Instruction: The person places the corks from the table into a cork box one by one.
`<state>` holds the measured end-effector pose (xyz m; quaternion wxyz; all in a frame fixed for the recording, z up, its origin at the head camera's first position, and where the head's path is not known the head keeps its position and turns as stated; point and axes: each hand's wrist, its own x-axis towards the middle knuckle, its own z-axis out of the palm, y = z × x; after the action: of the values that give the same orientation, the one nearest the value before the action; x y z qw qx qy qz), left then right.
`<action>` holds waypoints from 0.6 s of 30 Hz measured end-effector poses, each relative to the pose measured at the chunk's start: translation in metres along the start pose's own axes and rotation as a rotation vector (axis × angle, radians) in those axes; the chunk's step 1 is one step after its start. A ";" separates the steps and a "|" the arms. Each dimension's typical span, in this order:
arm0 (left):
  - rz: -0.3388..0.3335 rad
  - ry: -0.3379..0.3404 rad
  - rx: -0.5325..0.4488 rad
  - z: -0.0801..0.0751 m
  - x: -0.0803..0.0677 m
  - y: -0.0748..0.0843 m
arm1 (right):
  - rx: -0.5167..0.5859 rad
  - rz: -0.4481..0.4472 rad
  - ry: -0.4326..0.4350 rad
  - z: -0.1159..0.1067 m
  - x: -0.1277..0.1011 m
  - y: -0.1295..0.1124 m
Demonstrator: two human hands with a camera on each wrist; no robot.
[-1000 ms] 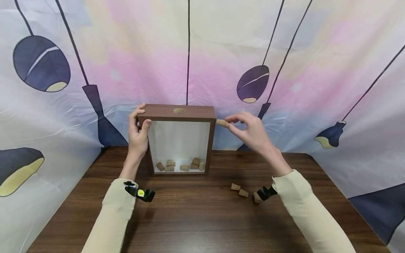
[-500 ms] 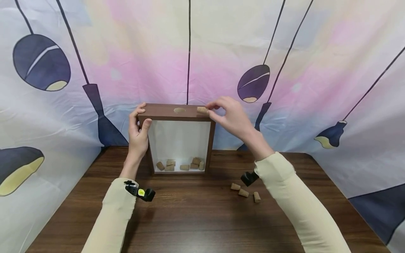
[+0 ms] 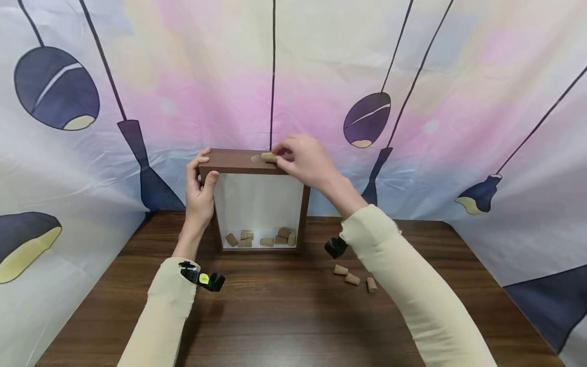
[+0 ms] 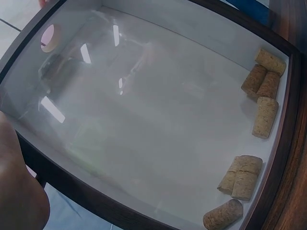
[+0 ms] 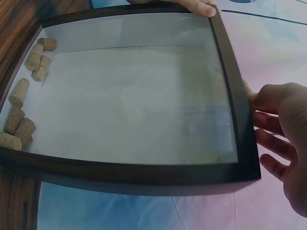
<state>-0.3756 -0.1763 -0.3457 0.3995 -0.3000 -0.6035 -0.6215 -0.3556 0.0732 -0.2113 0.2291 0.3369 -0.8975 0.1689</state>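
Note:
A brown-framed shadow box [image 3: 229,162] with a clear front stands upright on the table, a round hole [image 3: 257,158] in its top. My left hand [image 3: 199,196] grips its upper left corner, thumb on the front and fingers over the top. My right hand [image 3: 304,159] pinches a cork [image 3: 268,157] just above the top, at the right side of the hole. In the right wrist view only a sliver of that cork [image 5: 247,89] shows beyond the frame. Several corks [image 4: 266,117] lie inside along the box's bottom.
Three loose corks [image 3: 352,279] lie on the dark wooden table [image 3: 275,316], right of the box and near my right forearm. A printed cloth [image 3: 220,76] with hanging lamp shapes rises close behind the box.
My right hand has carried the cork leftward, from beside the box's upper right corner, over the top to the hole. My left hand keeps its grip on the corner.

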 end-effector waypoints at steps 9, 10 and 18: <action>0.008 0.009 0.001 -0.004 0.000 -0.009 | -0.159 -0.019 0.048 0.014 0.011 -0.013; 0.009 0.010 0.004 -0.004 0.000 -0.009 | -0.168 -0.027 0.055 0.016 0.011 -0.013; 0.018 0.007 -0.003 -0.001 -0.001 -0.008 | -0.006 0.001 0.084 0.018 0.000 -0.004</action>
<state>-0.3814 -0.1779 -0.3511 0.4069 -0.3038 -0.5983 -0.6198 -0.3588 0.0622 -0.2259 0.2674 0.3282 -0.8879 0.1803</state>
